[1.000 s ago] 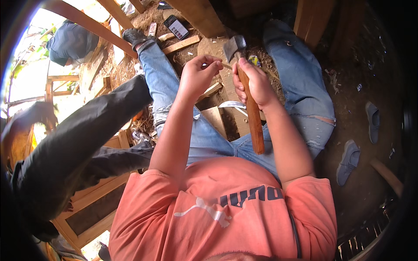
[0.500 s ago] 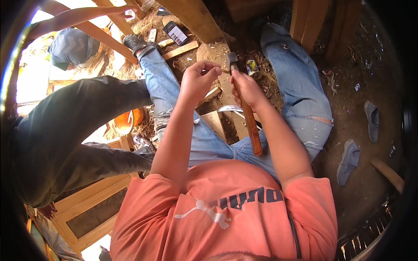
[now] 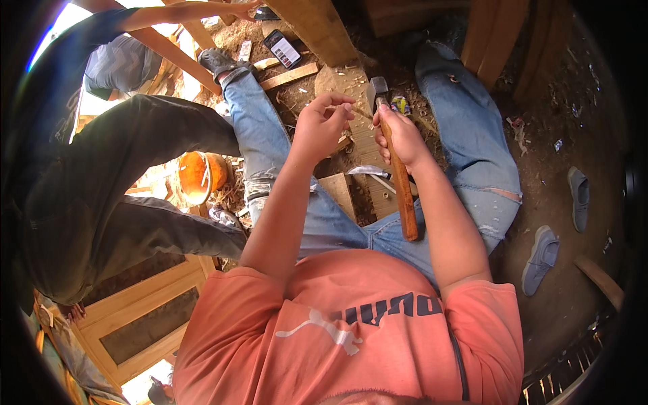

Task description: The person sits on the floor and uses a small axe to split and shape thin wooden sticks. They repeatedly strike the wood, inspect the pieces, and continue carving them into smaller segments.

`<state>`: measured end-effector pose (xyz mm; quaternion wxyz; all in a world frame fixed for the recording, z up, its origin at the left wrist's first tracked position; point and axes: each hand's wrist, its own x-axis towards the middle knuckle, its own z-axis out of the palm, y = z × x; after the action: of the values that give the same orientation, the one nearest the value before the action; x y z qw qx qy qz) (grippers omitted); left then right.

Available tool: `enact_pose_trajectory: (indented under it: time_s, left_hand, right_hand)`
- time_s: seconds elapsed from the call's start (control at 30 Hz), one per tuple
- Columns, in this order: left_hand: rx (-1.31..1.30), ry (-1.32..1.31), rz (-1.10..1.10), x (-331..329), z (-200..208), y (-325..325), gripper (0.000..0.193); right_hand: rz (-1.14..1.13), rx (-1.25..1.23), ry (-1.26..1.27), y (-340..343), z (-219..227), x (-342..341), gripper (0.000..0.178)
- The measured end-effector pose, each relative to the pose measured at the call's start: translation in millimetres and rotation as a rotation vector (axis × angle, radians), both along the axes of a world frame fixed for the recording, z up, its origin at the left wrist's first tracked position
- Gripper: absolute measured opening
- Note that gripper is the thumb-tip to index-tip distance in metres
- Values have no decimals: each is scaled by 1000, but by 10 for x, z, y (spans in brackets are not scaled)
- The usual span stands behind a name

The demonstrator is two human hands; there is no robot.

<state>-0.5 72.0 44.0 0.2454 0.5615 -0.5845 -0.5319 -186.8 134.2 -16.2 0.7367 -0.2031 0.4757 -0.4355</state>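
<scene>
My right hand (image 3: 401, 140) is wrapped round the wooden handle of a hammer (image 3: 406, 206). Its metal head points away from me, and the handle's end reaches back over my lap. Just left of the hammer head, my left hand (image 3: 322, 128) pinches a thin brown stick-like piece (image 3: 362, 112); its exact kind is too small to tell. Both hands are raised above a wooden plank (image 3: 366, 152) lying between my legs. Beneath my right forearm are a curved pale metal piece (image 3: 368, 170) and a short wood block (image 3: 337, 192).
Close on my left stands a person in dark trousers (image 3: 135, 142), one hand (image 3: 243, 9) stretched forward. Ahead lie a lit phone (image 3: 282, 49) and wood offcuts (image 3: 289, 76). Thick timber (image 3: 317, 30) rises in front. An orange bowl-shaped thing (image 3: 201, 177) is at left, grey shoes (image 3: 540, 260) at right.
The whole view has shifted slightly. The other person's arm has reached farther forward and right, and their body leans in more. My hands keep the same holds on the hammer and the thin piece.
</scene>
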Motion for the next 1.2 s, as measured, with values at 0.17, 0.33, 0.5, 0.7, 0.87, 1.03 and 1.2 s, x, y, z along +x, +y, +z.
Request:
enact_pose_trajectory:
  time_s: [0.17, 0.33, 0.5, 0.7, 0.87, 1.03, 1.2]
  left_hand:
    - [-153, 100, 21, -5, -170, 20, 20]
    - [-194, 124, 35, -15, -210, 2, 20]
    - [-326, -55, 19, -7, -207, -13, 16]
    - [-442, -146, 37, -40, -170, -62, 14]
    - [-354, -163, 134, -36, -165, -76, 17]
    - [-351, -149, 165, 2, -154, -99, 18]
    - [-336, -70, 167, -9, -135, -67, 19]
  right_hand:
    - [-75, 110, -4, 4, -142, -23, 43]
    - [-112, 72, 2, -33, -146, -73, 43]
    - [-126, 66, 10, -50, -120, -101, 43]
    - [-137, 83, 18, -37, -105, -105, 44]
    - [-148, 67, -2, -40, -97, -126, 44]
    - [-157, 67, -38, -24, -58, -133, 40]
    - [-145, 69, -20, -15, 39, -92, 34]
